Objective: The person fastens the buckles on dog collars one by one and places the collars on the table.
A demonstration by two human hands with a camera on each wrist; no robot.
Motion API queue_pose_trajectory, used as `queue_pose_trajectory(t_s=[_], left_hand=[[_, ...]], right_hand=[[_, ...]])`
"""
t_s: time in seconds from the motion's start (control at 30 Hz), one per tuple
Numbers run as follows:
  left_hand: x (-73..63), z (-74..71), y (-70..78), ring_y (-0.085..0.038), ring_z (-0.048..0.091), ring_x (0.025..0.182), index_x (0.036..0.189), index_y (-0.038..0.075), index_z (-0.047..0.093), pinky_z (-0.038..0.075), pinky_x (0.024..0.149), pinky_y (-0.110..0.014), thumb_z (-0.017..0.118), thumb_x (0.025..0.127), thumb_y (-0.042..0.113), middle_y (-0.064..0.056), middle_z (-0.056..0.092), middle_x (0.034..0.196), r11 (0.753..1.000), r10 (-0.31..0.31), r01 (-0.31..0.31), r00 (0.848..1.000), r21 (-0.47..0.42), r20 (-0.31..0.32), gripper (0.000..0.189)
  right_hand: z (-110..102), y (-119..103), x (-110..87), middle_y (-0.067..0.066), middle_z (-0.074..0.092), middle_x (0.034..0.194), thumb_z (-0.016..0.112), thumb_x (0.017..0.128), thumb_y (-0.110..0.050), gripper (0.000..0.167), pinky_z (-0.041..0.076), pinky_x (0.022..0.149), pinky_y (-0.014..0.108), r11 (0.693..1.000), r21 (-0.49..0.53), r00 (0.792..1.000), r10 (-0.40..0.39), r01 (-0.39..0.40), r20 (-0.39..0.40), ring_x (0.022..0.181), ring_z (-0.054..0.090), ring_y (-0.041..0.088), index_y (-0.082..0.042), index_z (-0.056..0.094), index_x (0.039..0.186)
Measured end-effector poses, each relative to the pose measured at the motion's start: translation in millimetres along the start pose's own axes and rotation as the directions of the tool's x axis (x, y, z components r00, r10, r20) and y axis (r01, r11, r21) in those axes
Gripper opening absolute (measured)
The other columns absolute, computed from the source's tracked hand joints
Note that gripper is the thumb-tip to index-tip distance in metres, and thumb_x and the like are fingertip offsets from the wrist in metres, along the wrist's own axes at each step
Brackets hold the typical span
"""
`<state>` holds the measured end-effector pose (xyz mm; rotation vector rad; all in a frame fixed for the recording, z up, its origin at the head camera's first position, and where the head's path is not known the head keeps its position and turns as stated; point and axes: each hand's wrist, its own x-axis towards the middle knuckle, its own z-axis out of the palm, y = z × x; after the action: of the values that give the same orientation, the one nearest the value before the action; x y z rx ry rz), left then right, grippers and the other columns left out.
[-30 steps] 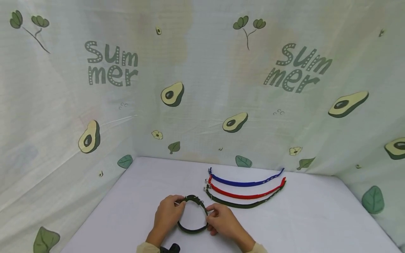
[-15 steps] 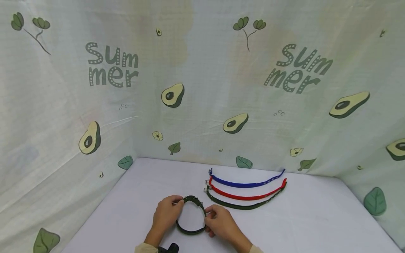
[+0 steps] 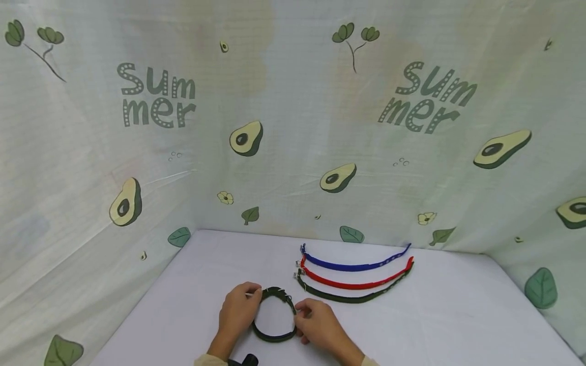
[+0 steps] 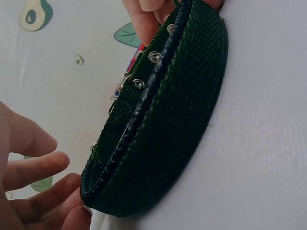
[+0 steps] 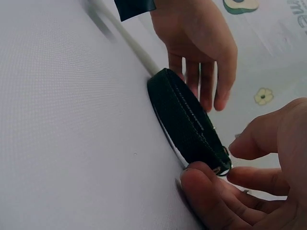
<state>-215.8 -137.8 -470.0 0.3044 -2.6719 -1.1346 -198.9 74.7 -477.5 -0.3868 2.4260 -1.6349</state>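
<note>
A dark green dog collar [image 3: 274, 339], fastened into a loop, stands on its edge on the white table, its woven strap and metal eyelets showing in the left wrist view. My left hand [image 3: 235, 311] lies along its left side; in the left wrist view the fingers [image 4: 57, 191] are spread, and a lower fingertip meets the strap's outside. On the opposite side my right hand [image 3: 322, 325] touches the loop with its fingertips, thumb and fingers parted around the strap's end in the right wrist view [image 5: 249, 177].
Behind the loop lie a blue collar [image 3: 352, 267], a red collar [image 3: 354, 285] and another dark green collar [image 3: 352, 299], unfastened and side by side. A printed cloth [image 3: 284, 203] rises behind and beside the white table [image 3: 439, 315].
The looped collar and both hands have shifted slightly left and toward the person. The three unfastened collars keep their places on the table.
</note>
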Motion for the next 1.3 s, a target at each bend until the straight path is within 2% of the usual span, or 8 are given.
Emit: queue_pose_trajectory(t_s=[0.17,0.3,0.4,0.6,0.8,0.97,1.1,1.3], left_hand=[[-0.7,-2.0,1.8,-0.010,0.060,0.076,0.098,0.018,0.076,0.044,0.061,-0.034,0.066,0.093,0.026,0.007,0.067,0.085,0.999,0.026,-0.029,0.996,-0.027,-0.080,0.014],[-2.0,0.5,6.2,-0.009,0.060,0.074,0.097,0.018,0.076,0.044,0.062,-0.034,0.066,0.094,0.024,0.009,0.067,0.082,0.997,0.050,-0.057,0.990,-0.051,-0.135,0.012],[-5.1,7.0,14.3,-0.010,0.060,0.076,0.096,0.017,0.076,0.046,0.064,-0.034,0.066,0.093,0.022,0.009,0.066,0.082,0.992,0.097,-0.109,0.981,-0.066,-0.166,0.011],[-12.4,25.2,33.1,-0.006,0.059,0.075,0.092,0.018,0.076,0.048,0.065,-0.032,0.069,0.091,0.018,0.014,0.062,0.079,0.969,0.221,-0.239,0.955,-0.070,-0.199,0.006],[-18.1,33.0,42.6,-0.002,0.057,0.073,0.091,0.022,0.075,0.047,0.063,-0.029,0.069,0.091,0.021,0.018,0.059,0.077,0.958,0.267,-0.279,0.953,-0.069,-0.146,0.006],[-18.2,37.7,48.4,-0.002,0.057,0.073,0.093,0.020,0.076,0.046,0.061,-0.027,0.069,0.092,0.022,0.017,0.059,0.077,0.952,0.289,-0.295,0.954,-0.084,-0.078,0.007],[-17.1,42.3,52.3,-0.002,0.056,0.074,0.096,0.018,0.076,0.046,0.062,-0.025,0.069,0.093,0.024,0.017,0.060,0.078,0.946,0.308,-0.308,0.951,-0.102,-0.016,0.009],[-17.4,49.8,58.0,-0.003,0.055,0.074,0.095,0.019,0.076,0.047,0.063,-0.025,0.069,0.095,0.026,0.016,0.061,0.080,0.936,0.338,-0.329,0.939,-0.123,0.061,0.009]], right_hand=[[-5.9,-0.7,-1.2,0.004,0.063,0.078,0.062,0.090,-0.007,0.020,0.053,0.051,0.034,1.000,0.011,1.000,0.021,-0.021,0.011,0.056,0.064,0.021,0.001,0.068,0.108],[-13.6,-1.0,-1.3,0.003,0.064,0.080,0.063,0.092,-0.010,0.018,0.054,0.053,0.035,1.000,0.003,0.999,0.025,-0.025,0.029,0.060,0.065,0.021,-0.001,0.069,0.107],[-21.5,-1.9,-1.9,0.004,0.064,0.081,0.064,0.093,-0.012,0.018,0.054,0.054,0.035,0.999,-0.025,0.999,0.024,-0.023,0.027,0.062,0.064,0.021,-0.002,0.069,0.107],[-38.4,-3.6,-6.2,0.005,0.066,0.081,0.065,0.094,-0.015,0.022,0.053,0.053,0.035,0.998,-0.060,1.000,0.008,-0.009,-0.022,0.063,0.063,0.019,0.000,0.069,0.109],[-51.5,-4.1,-10.7,0.007,0.069,0.084,0.064,0.094,-0.015,0.024,0.054,0.055,0.035,0.999,-0.039,0.999,-0.001,-0.001,-0.049,0.068,0.064,0.019,0.002,0.069,0.110],[-66.6,-1.2,-14.6,0.006,0.069,0.087,0.063,0.096,-0.018,0.024,0.055,0.057,0.035,0.996,-0.073,0.994,0.045,-0.052,-0.100,0.071,0.064,0.018,0.000,0.068,0.112],[-82.6,0.8,-17.3,0.006,0.067,0.085,0.063,0.097,-0.018,0.024,0.054,0.058,0.034,0.988,-0.116,0.981,0.082,-0.104,-0.178,0.071,0.063,0.018,-0.001,0.069,0.113],[-107.4,6.2,-21.7,0.004,0.067,0.084,0.063,0.097,-0.017,0.021,0.054,0.057,0.033,0.977,-0.140,0.948,0.115,-0.162,-0.297,0.070,0.063,0.017,-0.002,0.070,0.111]])
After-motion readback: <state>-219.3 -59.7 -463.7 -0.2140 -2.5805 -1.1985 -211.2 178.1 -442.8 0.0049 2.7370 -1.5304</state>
